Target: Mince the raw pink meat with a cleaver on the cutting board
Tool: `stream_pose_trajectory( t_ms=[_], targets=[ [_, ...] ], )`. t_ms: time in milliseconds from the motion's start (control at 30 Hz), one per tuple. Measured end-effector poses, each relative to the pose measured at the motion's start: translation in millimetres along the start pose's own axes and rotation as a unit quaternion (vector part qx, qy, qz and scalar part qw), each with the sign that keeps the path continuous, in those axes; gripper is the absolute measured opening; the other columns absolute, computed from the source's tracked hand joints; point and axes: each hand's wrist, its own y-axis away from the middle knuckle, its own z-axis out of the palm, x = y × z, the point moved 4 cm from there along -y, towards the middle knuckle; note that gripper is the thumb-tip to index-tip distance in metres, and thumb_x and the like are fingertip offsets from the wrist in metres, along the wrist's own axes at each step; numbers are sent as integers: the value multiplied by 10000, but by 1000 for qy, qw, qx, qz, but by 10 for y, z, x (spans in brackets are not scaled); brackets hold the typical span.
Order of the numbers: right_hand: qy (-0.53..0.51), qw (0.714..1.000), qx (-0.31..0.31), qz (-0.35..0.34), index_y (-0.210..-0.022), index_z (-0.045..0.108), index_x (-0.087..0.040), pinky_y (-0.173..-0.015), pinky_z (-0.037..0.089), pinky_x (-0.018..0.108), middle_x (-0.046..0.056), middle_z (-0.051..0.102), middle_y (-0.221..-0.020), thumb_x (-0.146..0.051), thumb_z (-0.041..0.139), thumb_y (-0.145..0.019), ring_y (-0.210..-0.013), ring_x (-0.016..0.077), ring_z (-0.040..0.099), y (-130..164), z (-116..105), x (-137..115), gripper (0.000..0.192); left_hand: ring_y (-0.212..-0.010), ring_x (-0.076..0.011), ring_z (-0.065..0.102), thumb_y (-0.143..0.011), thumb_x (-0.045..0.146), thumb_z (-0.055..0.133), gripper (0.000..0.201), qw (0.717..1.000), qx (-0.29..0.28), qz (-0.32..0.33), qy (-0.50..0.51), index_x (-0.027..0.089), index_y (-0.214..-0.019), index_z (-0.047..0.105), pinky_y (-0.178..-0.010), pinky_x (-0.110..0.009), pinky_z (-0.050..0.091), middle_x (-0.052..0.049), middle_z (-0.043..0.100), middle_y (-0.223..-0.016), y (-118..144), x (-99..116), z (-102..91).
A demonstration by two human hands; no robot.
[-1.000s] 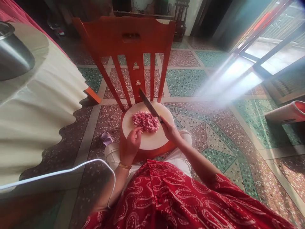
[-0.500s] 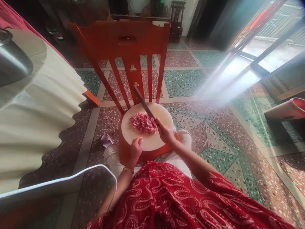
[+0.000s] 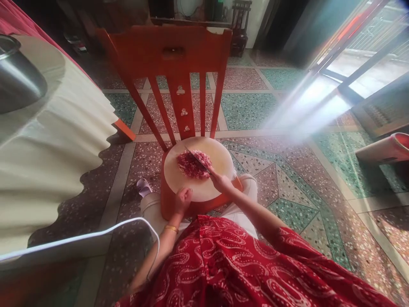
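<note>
My right hand [image 3: 222, 182] is wrapped round the handle of a kitchen knife [image 3: 198, 159]. The blade, seen almost edge-on, lies down in a mound of chopped raw meat [image 3: 188, 167]. Under the meat is a round, pale cutting board [image 3: 220, 155], set on the seat of a reddish-brown wooden chair [image 3: 166, 207]. At the board's near left edge rests my left hand [image 3: 184, 198], its fingers curled into a loose fist, apart from the meat and knife. No object shows in it.
The slatted chair back [image 3: 166, 47] rises behind the board. To the left stands a table with a cream cloth [image 3: 73, 128] and a metal pot [image 3: 19, 76]. A white cable [image 3: 96, 233] crosses at lower left. A bin [image 3: 383, 149] lies at the right.
The knife has come down from above the board into the meat, its far tip dropping from before the chair slats. My left hand stays almost where it was.
</note>
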Motion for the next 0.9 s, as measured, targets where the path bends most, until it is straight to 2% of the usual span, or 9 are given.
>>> stream_pose_trajectory(
  t_ms=[67, 167, 233, 400, 467, 600, 733, 800, 900],
  targets=[
    [-8, 1000, 3, -6, -1388, 401, -279, -810, 506, 277, 23, 679, -1109, -270, 385, -915, -902, 193, 671, -27, -53, -12, 473, -648, -139, 491, -867, 324, 401, 292, 1000, -1, 6, -1, 194, -621, 492, -631, -261, 409, -14, 529, -647, -1, 12, -8],
    [-34, 996, 73, -40, -1411, 369, -259, -862, 480, 265, 33, 631, -1200, -299, 324, -941, -990, 184, 642, -61, -189, -76, 473, -666, -146, 490, -870, 324, 403, 289, 1000, -3, 17, -4, 197, -625, 491, -633, -260, 403, -19, 522, -651, 1, 24, -13],
    [-35, 994, 93, -39, -1427, 340, -234, -878, 472, 270, 49, 622, -1212, -296, 310, -945, -1001, 183, 637, -70, -169, -50, 487, -681, -148, 495, -869, 316, 405, 277, 1000, -3, 15, -1, 197, -638, 499, -636, -260, 403, -21, 528, -661, 8, 29, -14],
    [11, 997, -40, 57, -1364, 448, -248, -790, 511, 308, 46, 700, -1041, -285, 394, -913, -897, 220, 672, -95, 65, 129, 456, -670, -145, 493, -872, 306, 393, 280, 1000, -1, 7, -4, 191, -642, 503, -639, -265, 403, -16, 534, -653, 11, 42, -17],
    [-9, 999, -23, 35, -1367, 441, -271, -786, 509, 291, 32, 698, -1047, -298, 373, -923, -900, 208, 670, -120, -5, 49, 450, -672, -148, 493, -871, 306, 391, 282, 1000, -1, 16, -14, 192, -637, 501, -644, -269, 406, -19, 537, -651, 5, 37, -16],
    [-58, 995, 64, -53, -1434, 316, -273, -835, 491, 272, 30, 655, -1146, -301, 318, -942, -984, 184, 639, -143, -110, -151, 493, -676, -155, 491, -871, 304, 396, 273, 999, 3, 26, -28, 199, -644, 505, -666, -280, 408, -23, 533, -648, 7, 18, -8],
    [-26, 999, -9, -40, -1414, 363, -260, -840, 495, 300, 46, 639, -1178, -262, 356, -921, -997, 203, 636, -151, 84, -77, 493, -682, -151, 497, -874, 311, 401, 272, 1000, 7, 8, -14, 198, -644, 495, -668, -279, 408, -20, 533, -663, 22, 16, -10],
    [-12, 999, -37, -19, -1388, 405, -278, -818, 503, 307, 33, 661, -1134, -271, 367, -918, -952, 207, 652, -161, 95, -55, 471, -678, -149, 495, -872, 308, 399, 268, 1000, 4, 8, -6, 197, -647, 495, -655, -276, 406, -20, 532, -661, 23, 16, -9],
    [-24, 999, 3, -37, -1390, 397, -295, -814, 503, 296, 19, 680, -1085, -313, 342, -936, -920, 196, 660, -173, -20, -148, 458, -676, -154, 489, -870, 315, 397, 279, 1000, 1, 18, -11, 201, -634, 492, -635, -273, 400, -24, 523, -648, 17, 6, -1]
  ],
)
